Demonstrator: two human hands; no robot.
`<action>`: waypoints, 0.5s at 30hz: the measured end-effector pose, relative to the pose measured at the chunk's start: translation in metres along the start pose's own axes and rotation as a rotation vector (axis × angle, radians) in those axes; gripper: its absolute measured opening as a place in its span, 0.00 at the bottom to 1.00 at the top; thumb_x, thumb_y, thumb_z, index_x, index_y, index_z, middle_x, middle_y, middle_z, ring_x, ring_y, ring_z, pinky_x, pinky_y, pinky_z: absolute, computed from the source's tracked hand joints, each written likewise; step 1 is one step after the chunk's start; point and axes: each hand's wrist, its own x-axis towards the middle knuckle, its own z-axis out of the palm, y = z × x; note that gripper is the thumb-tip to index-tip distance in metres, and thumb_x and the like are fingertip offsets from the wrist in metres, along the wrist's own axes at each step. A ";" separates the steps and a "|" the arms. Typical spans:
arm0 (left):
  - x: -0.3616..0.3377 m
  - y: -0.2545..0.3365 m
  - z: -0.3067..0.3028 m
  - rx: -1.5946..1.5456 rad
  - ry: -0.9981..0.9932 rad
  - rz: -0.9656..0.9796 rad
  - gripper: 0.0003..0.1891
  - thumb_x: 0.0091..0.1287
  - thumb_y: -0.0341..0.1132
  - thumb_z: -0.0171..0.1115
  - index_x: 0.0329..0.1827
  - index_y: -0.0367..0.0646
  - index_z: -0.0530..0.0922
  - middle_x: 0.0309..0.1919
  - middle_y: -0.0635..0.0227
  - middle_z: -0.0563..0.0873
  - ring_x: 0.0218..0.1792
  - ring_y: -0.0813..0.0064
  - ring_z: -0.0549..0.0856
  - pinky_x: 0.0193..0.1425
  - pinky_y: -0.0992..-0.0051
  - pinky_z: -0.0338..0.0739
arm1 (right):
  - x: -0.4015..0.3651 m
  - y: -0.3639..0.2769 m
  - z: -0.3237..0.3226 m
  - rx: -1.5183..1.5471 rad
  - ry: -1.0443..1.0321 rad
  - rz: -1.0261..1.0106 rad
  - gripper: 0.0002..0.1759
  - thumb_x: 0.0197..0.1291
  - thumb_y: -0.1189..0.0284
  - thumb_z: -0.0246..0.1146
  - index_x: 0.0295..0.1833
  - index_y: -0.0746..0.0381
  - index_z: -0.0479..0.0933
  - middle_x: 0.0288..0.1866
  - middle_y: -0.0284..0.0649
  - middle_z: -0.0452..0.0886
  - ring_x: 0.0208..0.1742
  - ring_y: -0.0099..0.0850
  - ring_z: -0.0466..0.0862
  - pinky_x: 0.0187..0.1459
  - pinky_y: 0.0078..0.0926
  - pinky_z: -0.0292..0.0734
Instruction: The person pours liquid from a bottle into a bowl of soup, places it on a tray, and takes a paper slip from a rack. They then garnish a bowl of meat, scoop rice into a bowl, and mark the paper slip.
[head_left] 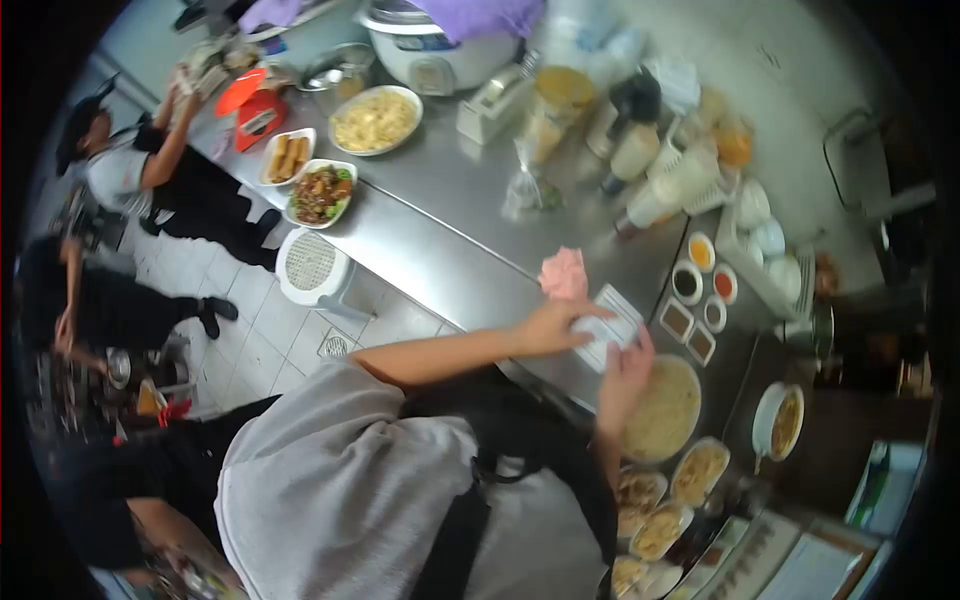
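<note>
A white lined paper pad or stack of slips is held above the steel counter, slightly blurred. My left hand reaches in from the left and grips the pad's near-left side, fingers over its face. From below, my right hand pinches the lower right edge. Just beyond the left hand lies a crumpled pink paper or cloth. A large round bowl of pale food stands beside my right wrist. Small sauce dishes sit to the right of the pad.
Plates of fried rolls, a saucy dish and pale food stand along the far left counter. Bottles and a white crate of bowls line the back. A white stool and co-workers are left.
</note>
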 end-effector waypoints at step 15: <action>-0.019 -0.059 -0.055 0.834 -0.447 0.269 0.32 0.56 0.56 0.63 0.65 0.57 0.72 0.71 0.61 0.62 0.75 0.57 0.53 0.68 0.33 0.42 | -0.045 0.066 0.038 -0.739 0.282 0.043 0.21 0.52 0.76 0.65 0.54 0.59 0.74 0.42 0.45 0.77 0.37 0.39 0.78 0.41 0.35 0.75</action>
